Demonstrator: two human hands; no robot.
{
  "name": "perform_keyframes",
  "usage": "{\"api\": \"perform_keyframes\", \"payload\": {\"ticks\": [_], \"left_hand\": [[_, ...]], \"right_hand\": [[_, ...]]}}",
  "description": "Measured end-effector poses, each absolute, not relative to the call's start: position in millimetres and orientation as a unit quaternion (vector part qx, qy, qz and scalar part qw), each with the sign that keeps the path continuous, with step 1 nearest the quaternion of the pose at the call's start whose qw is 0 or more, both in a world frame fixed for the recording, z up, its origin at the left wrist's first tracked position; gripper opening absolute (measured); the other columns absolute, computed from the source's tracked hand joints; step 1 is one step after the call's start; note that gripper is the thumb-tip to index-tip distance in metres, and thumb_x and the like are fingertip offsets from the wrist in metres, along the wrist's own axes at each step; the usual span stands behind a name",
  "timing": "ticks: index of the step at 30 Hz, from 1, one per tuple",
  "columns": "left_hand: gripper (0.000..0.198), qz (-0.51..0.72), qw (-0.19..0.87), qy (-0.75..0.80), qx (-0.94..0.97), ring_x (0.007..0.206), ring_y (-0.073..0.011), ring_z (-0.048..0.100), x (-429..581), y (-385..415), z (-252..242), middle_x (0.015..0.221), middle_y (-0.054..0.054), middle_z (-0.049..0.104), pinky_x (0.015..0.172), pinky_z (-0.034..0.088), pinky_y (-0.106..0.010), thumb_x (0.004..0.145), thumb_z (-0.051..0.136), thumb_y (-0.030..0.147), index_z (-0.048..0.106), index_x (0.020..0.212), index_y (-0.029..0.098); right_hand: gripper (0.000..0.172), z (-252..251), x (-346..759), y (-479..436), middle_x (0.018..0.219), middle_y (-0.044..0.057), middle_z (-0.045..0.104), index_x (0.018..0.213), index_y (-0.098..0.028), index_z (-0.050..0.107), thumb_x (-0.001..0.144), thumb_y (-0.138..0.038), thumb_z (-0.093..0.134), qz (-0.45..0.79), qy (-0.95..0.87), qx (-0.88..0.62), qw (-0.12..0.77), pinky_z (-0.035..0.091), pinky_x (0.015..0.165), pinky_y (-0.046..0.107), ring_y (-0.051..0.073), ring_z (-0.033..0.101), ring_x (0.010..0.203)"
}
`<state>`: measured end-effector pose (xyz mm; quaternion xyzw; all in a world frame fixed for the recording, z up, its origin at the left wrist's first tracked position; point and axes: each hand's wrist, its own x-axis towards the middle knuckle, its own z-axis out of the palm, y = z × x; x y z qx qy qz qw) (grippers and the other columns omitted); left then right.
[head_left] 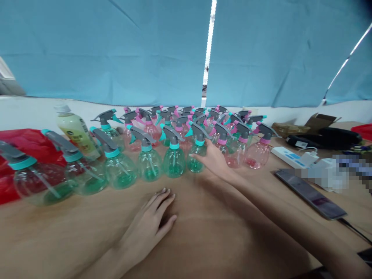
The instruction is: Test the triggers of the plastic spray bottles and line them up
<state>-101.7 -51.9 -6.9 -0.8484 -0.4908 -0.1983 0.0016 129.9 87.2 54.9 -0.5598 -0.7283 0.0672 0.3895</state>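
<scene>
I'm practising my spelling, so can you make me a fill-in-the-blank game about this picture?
1. The right hand is at a green spray ____.
2. The left hand is holding ____.
3. The drink bottle has a ____ cap.
4. The phone lies on the picture's ____ side.

Missing words: bottle; nothing; white; right.

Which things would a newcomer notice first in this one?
Probably the crowd of spray bottles with teal or pink collars, ranged across the table. Behind them, a big blue sheet fills the upper view, cut by a bright strip. Right of centre, the right hand is at a green-tinted front bottle; the left hand is nearer the camera.
</scene>
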Motion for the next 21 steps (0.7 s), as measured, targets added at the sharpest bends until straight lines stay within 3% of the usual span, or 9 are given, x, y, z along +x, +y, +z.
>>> {"api": "perform_keyframes", "payload": {"ticks": [6, 10, 13, 18, 21], "left_hand": [[0.042, -0.202, -0.03, -0.503, -0.84, 0.128, -0.0268, 0.046, -95, -50, -7, 0.138, -0.009, 0.051, 0.105, 0.039, -0.045, 0.095, 0.048, 0.037, 0.045, 0.134, 0.022], [0.047, -0.222, -0.068, -0.519, -0.823, 0.126, -0.0262, 0.048, -77, -45, -4, 0.138, -0.009, 0.05, 0.103, 0.04, -0.045, 0.094, 0.05, 0.037, 0.038, 0.137, 0.023], [0.056, -0.245, -0.104, -0.533, -0.803, 0.127, -0.0283, 0.047, -55, -36, -3, 0.14, -0.012, 0.048, 0.103, 0.039, -0.048, 0.092, 0.051, 0.039, 0.031, 0.141, 0.021], [0.091, -0.305, -0.189, -0.517, -0.777, 0.138, -0.0326, 0.031, -11, -22, 0, 0.153, -0.017, 0.026, 0.108, 0.031, -0.054, 0.08, 0.066, 0.044, 0.011, 0.148, 0.021], [0.099, -0.35, -0.202, -0.484, -0.776, 0.139, -0.0337, 0.028, 12, -19, 4, 0.152, -0.016, 0.026, 0.109, 0.028, -0.054, 0.074, 0.073, 0.043, 0.012, 0.148, 0.02]], "right_hand": [[0.065, 59, 135, 75, 0.116, 0.02, 0.064, 0.125, -0.012, 0.05, 0.075, -0.051, 0.066, 0.065, -0.737, -0.56, 0.373, 0.05, 0.08, 0.048, 0.037, 0.062, 0.106], [0.069, 61, 145, 56, 0.111, 0.018, 0.065, 0.122, -0.012, 0.051, 0.072, -0.057, 0.067, 0.068, -0.745, -0.557, 0.361, 0.05, 0.077, 0.048, 0.037, 0.063, 0.101], [0.065, 62, 155, 40, 0.106, 0.017, 0.065, 0.113, -0.012, 0.054, 0.071, -0.061, 0.066, 0.066, -0.754, -0.554, 0.347, 0.05, 0.075, 0.047, 0.036, 0.062, 0.099], [0.062, 66, 175, 14, 0.106, 0.014, 0.065, 0.107, -0.017, 0.055, 0.071, -0.067, 0.061, 0.062, -0.771, -0.538, 0.337, 0.05, 0.077, 0.048, 0.034, 0.059, 0.102], [0.062, 69, 187, 1, 0.108, 0.012, 0.063, 0.11, -0.018, 0.055, 0.071, -0.067, 0.062, 0.077, -0.783, -0.509, 0.348, 0.047, 0.083, 0.046, 0.032, 0.057, 0.105]]}}
